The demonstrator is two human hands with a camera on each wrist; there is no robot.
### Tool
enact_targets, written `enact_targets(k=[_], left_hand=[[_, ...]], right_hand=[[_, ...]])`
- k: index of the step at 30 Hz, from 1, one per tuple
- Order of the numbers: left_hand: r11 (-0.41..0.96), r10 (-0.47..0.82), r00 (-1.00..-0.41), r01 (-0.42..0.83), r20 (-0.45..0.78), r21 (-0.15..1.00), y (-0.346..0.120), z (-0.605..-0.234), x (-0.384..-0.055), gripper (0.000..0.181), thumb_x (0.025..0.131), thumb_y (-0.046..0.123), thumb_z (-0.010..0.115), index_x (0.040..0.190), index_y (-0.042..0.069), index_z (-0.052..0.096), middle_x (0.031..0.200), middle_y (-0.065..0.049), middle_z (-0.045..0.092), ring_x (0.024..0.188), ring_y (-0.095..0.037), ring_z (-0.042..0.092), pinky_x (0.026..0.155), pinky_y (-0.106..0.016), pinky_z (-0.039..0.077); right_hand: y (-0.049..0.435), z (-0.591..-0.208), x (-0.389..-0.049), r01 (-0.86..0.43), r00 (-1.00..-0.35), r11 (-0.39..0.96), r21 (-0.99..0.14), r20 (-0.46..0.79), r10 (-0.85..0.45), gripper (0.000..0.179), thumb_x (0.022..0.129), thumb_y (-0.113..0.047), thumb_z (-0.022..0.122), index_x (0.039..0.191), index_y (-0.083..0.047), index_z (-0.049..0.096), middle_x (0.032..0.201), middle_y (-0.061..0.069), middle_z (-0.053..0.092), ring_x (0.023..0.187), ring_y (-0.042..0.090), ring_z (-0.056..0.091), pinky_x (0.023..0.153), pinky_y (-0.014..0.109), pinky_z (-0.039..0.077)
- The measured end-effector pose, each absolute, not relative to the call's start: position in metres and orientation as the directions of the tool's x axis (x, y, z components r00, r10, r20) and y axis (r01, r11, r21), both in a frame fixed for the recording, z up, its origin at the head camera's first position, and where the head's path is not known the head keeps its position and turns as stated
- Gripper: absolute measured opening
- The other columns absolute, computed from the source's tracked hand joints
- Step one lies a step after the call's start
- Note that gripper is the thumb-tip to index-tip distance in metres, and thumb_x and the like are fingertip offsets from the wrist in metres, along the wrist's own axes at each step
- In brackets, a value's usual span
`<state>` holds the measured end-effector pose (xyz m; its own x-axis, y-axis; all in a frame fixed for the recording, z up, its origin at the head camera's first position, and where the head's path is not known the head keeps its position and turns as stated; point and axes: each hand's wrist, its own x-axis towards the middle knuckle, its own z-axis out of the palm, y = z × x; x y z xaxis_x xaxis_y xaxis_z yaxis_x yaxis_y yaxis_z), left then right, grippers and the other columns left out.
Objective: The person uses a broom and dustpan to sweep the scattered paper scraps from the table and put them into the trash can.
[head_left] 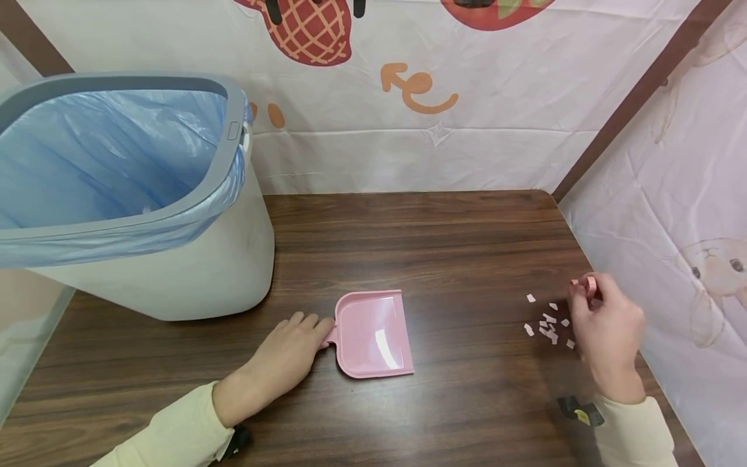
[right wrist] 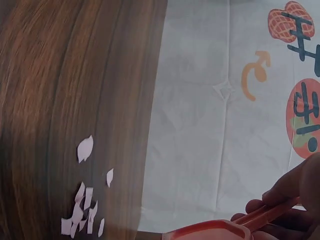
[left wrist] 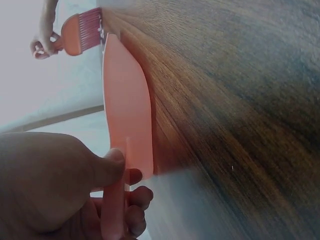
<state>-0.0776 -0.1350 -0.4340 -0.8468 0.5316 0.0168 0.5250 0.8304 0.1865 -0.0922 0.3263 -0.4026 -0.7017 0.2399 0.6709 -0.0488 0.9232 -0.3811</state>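
Note:
A pink dustpan (head_left: 363, 337) lies on the table with its straight edge facing right. My left hand (head_left: 284, 355) grips its short handle; in the left wrist view the thumb (left wrist: 116, 159) presses on top and the fingers curl underneath. At the right, my right hand (head_left: 611, 327) grips the handle of a small pink brush (left wrist: 72, 35). Its bristles (left wrist: 91, 29) point down at the table, while the hand hides most of the brush in the head view. Several white paper scraps (head_left: 548, 331) lie just left of the right hand, some clustered and some scattered.
A grey bin (head_left: 233, 253) lined with a blue bag (head_left: 117, 149) stands at the back left, beyond the left hand. Printed cloth (head_left: 496, 149) hangs behind the wooden table (head_left: 467, 240) and along its right side. A small dark object (head_left: 569, 408) shows near the right sleeve.

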Motion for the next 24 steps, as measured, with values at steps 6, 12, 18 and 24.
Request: enact_targets(k=[6,12,18,24], left_hand=[[0.830,0.532,-0.847,0.524,0.011,0.189,-0.135,-0.433,-0.078,0.019,0.100,0.017,0.065,0.118,0.008,0.063,0.095,-0.009,0.066,0.083,-0.026,0.058,0.071,-0.045,0.052],[0.829,0.533,-0.846,0.525,0.009,0.193,-0.135,-0.432,-0.078,0.018,0.100,0.016,0.065,0.117,0.009,0.063,0.093,-0.008,0.065,0.082,-0.026,0.058,0.070,-0.045,0.052],[0.825,0.540,-0.842,0.532,0.016,0.190,-0.135,-0.432,-0.078,0.018,0.100,0.016,0.065,0.116,0.009,0.063,0.093,-0.008,0.065,0.081,-0.026,0.058,0.070,-0.044,0.052],[0.823,0.544,-0.839,0.537,0.016,0.185,-0.135,-0.432,-0.078,0.017,0.100,0.016,0.065,0.115,0.009,0.063,0.092,-0.008,0.065,0.081,-0.026,0.058,0.069,-0.044,0.052]], right_hand=[[0.320,-0.402,-0.093,-0.039,-0.727,0.880,-0.473,0.618,0.300,0.008,0.089,-0.008,0.070,0.084,-0.004,0.066,0.074,0.010,0.072,0.072,-0.029,0.042,0.064,0.014,0.035],[0.311,-0.400,-0.095,-0.077,-0.744,0.860,-0.504,0.603,0.287,0.007,0.089,-0.005,0.064,0.082,-0.005,0.064,0.073,0.008,0.068,0.072,-0.023,0.049,0.064,0.011,0.033],[0.301,-0.399,-0.098,-0.123,-0.767,0.846,-0.519,0.591,0.250,0.009,0.091,-0.001,0.064,0.083,-0.005,0.062,0.075,0.006,0.067,0.076,-0.025,0.046,0.065,0.010,0.034],[0.292,-0.398,-0.100,-0.133,-0.793,0.828,-0.544,0.559,0.241,0.006,0.092,0.000,0.065,0.087,-0.004,0.065,0.080,0.011,0.071,0.078,-0.026,0.047,0.064,0.008,0.037]])
